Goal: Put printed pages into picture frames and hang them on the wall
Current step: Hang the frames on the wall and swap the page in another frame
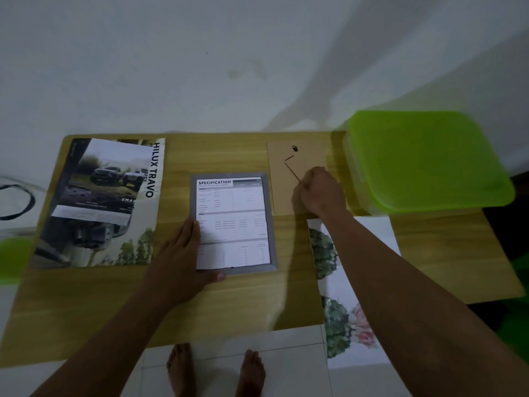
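Note:
A grey picture frame lies flat in the middle of the wooden table, with a printed page headed "SPECIFICATION" lying in it. My left hand rests flat on the frame's lower left corner, thumb along its bottom edge. To the right lies the frame's brown backing board with a black hanger and a stand. My right hand sits on the board's lower right part, fingers curled on it. A flower print lies under my right forearm.
A car brochure lies open at the table's left. A clear box with a green lid stands at the back right corner. A white wall rises behind the table. My bare feet stand on white tiles below the front edge.

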A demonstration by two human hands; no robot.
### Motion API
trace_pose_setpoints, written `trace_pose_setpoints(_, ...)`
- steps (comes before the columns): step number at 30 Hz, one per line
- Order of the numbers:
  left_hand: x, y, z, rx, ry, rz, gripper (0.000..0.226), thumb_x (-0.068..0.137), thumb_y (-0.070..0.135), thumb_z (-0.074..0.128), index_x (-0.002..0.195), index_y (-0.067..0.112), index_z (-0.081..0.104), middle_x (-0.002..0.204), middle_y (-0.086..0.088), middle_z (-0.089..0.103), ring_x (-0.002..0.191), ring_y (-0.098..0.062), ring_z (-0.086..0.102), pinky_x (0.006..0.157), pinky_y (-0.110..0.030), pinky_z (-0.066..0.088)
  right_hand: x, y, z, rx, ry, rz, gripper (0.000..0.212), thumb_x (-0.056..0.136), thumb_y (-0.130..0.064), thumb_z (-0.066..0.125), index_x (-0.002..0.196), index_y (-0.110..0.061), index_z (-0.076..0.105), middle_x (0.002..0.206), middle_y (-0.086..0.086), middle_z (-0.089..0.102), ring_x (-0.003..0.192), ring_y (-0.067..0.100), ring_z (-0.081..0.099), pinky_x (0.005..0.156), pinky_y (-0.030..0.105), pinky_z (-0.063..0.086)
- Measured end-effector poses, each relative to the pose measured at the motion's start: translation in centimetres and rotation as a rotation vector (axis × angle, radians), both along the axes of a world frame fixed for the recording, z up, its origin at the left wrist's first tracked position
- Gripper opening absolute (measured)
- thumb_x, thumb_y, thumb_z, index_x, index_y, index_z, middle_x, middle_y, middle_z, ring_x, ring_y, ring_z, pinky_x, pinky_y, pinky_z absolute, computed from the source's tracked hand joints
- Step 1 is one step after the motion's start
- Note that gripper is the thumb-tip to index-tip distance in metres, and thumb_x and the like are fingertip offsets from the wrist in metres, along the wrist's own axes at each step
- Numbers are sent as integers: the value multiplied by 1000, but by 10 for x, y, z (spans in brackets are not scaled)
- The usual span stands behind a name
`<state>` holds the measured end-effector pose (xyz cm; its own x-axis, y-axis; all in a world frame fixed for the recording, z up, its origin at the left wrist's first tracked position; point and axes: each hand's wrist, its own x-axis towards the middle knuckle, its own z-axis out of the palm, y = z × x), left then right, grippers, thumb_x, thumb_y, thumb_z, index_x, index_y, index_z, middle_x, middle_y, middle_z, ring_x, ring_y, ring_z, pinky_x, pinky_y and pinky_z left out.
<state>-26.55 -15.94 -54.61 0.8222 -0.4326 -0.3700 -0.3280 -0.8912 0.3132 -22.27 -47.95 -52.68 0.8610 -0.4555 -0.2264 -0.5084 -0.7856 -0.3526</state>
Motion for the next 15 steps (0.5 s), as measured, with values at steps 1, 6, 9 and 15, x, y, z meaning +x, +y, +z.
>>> trace_pose_setpoints(1, 0, 0, 1, -1, 0, -1, 129, 70, 79, 57, 152, 9, -13, 160, -3, -20, 150, -17, -7, 119, -40, 14, 1, 0, -2, 4, -3, 7, 31, 95, -22, 47, 119, -4, 55, 124, 16, 58, 116, 34, 55, 100, 54, 45)
trace_pose_setpoints(6, 0, -3, 7, 10, -10, 0, 128, 72, 76, 59, 153, 8, -13, 162, -6, -14, 150, -20, -3, 119, -38, 14, -4, -1, -7, -33, 40, 90, 40, 100, -27, 44, 130, -1, 45, 137, 23, 46, 130, 40, 42, 105, 54, 37)
trace_pose_setpoints(9, -1, -3, 7, -15, -15, 41, 124, 74, 76, 57, 153, 10, -12, 162, -6, -10, 150, -20, -2, 121, -41, 17, -23, 30, 1, 8, -42, 137, 56, 103, -35, 38, 148, -3, 29, 151, 23, 35, 139, 40, 35, 111, 52, 32)
trace_pose_setpoints(15, 1, -6, 10, -10, -16, 74, 112, 80, 67, 58, 154, 5, 1, 163, -9, 2, 150, -22, -1, 118, -41, 18, -73, 106, -12, 43, 7, 311, 74, 96, -52, 50, 149, -5, 28, 151, 14, 32, 139, 33, 34, 111, 47, 34)
